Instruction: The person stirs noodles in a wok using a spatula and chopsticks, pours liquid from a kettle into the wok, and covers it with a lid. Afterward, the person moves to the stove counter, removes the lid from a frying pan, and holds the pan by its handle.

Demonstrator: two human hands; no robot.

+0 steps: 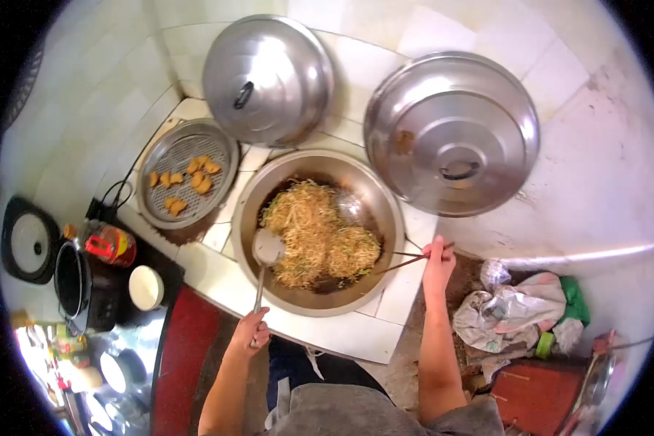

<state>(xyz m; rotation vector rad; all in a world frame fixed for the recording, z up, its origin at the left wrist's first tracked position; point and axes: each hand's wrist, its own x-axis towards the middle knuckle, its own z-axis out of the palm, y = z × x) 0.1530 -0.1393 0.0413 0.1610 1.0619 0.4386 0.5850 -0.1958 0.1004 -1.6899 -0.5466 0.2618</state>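
Tiled in white, the counter (363, 333) carries a pan (386, 200) of noodles (307, 225) near its front right corner. My left hand (251, 333), past the front edge, grips a ladle (269, 247); my right hand (437, 270), past the right edge, clasps chopsticks (405, 264).

Shirt (349, 410): plain grey; right sleeve (472, 420) short, loose. Paler grey strip (282, 398) along its left side, nature unclear. Trousers (291, 370): dark navy, white drawstring (315, 362) at far edge. Hands (437, 263) bare.
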